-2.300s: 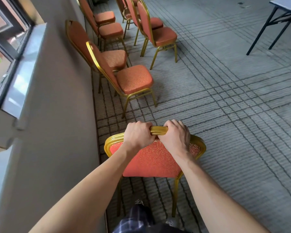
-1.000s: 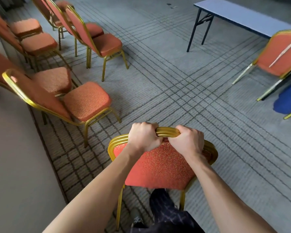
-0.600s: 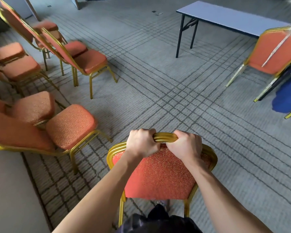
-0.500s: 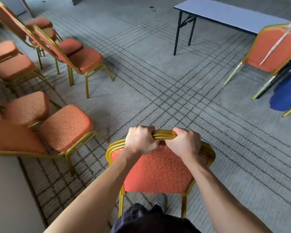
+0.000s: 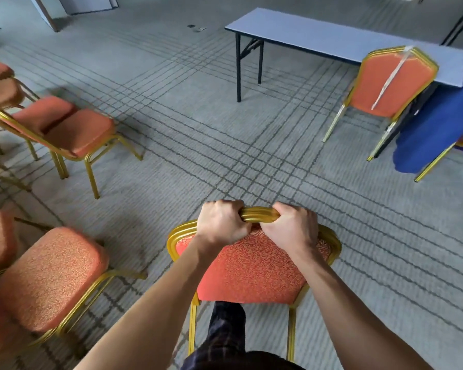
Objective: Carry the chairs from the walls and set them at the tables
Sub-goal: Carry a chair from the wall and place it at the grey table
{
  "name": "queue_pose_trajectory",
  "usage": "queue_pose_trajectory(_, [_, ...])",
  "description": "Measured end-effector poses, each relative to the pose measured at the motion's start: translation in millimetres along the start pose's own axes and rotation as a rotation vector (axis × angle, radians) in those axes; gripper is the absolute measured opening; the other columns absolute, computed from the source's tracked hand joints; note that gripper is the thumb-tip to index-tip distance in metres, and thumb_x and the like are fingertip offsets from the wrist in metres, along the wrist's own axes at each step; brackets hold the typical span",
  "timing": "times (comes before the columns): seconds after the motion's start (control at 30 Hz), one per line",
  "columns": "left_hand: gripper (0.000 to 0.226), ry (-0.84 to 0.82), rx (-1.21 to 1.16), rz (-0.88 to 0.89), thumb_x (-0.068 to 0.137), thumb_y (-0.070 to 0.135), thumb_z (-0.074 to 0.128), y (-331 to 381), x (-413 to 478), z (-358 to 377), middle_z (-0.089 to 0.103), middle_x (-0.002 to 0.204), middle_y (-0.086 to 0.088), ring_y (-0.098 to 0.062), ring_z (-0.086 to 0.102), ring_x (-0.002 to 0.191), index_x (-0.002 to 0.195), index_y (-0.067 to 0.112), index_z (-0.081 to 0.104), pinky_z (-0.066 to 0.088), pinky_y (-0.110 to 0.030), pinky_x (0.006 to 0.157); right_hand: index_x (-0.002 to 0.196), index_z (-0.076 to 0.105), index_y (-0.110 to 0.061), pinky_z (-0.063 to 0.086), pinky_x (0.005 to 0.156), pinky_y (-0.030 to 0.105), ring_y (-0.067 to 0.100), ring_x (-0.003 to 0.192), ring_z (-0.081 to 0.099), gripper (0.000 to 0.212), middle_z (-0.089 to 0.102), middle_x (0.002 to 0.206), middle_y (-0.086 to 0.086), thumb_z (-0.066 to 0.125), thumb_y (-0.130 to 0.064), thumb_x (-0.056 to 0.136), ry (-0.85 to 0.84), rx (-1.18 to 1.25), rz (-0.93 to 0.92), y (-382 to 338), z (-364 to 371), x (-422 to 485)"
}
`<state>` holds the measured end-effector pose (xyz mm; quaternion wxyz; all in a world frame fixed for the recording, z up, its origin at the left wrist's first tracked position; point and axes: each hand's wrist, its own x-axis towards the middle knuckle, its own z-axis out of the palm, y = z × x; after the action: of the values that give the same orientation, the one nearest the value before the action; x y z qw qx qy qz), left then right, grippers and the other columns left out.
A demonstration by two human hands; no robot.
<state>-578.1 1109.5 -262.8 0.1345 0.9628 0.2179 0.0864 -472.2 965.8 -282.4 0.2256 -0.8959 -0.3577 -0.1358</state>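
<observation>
Under both hands' curled fingers (image 5: 226,206), gripped tight, sits the chair's top rail (image 5: 259,214).

Both bare forearms stretched forward, left hand (image 5: 222,222) and right hand (image 5: 292,227) fisted side by side, knuckles up

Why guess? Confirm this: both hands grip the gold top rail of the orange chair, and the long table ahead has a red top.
One detail is wrong. In the head view the left hand and right hand do grip the gold top rail of the orange chair, but the long table ahead has a pale blue-grey top, not red.
</observation>
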Motion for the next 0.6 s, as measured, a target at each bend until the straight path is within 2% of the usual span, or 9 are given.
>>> queue_pose_trajectory(0.07, [0.037,-0.012,-0.008,0.010,0.081,0.056,0.061,-12.6,38.8,5.6,0.070,0.075,-0.003,-0.032,0.066,0.074,0.070,0.024,0.046,0.044,-0.033,0.066,0.054,0.047,-0.015,0.024,0.051,0.025,0.025,0.041,0.031,0.033,0.050,0.043,0.001,0.075,-0.031,0.062,-0.013,-0.028,0.038,3.4,18.0,32.5])
queue_pose_trajectory(0.17, [0.035,-0.043,-0.026,0.028,0.083,0.057,0.059,-25.5,90.0,6.1,0.072,0.080,-0.003,-0.031,0.066,0.079,0.072,0.026,0.047,0.045,-0.033,0.069,0.053,0.049,-0.015,0.027,0.049,0.025,0.027,0.038,0.037,0.031,0.049,0.043,0.000,0.073,-0.032,0.064,-0.019,-0.048,0.040,9.5,35.3,78.7])
queue_pose_trajectory(0.3, [0.035,-0.062,-0.014,0.081,0.084,0.057,0.057,-42.2,162.8,0.5,0.071,0.077,-0.002,-0.030,0.066,0.076,0.073,0.025,0.049,0.040,-0.031,0.065,0.054,0.050,-0.016,0.028,0.050,0.024,0.023,0.039,0.039,0.031,0.049,0.045,-0.003,0.072,-0.034,0.067,-0.017,-0.063,0.087,17.7,56.8,144.0])
queue_pose_trajectory(0.4, [0.036,-0.063,0.006,0.115,0.083,0.059,0.055,-45.5,212.9,-1.8,0.071,0.078,-0.004,-0.031,0.067,0.077,0.073,0.025,0.048,0.044,-0.033,0.067,0.055,0.050,-0.017,0.025,0.053,0.024,0.019,0.041,0.035,0.031,0.046,0.045,-0.005,0.074,-0.032,0.067,0.015,-0.080,0.100,26.8,65.2,181.2])
queue_pose_trajectory(0.6, [0.031,-0.096,0.019,0.200,0.085,0.055,0.056,-44.7,309.7,2.9,0.071,0.080,-0.001,-0.028,0.066,0.077,0.076,0.027,0.048,0.035,-0.030,0.064,0.051,0.045,-0.016,0.017,0.052,0.022,0.017,0.040,0.026,0.038,0.031,0.044,-0.007,0.081,-0.024,0.060,0.036,-0.072,0.152,54.5,86.0,258.2])
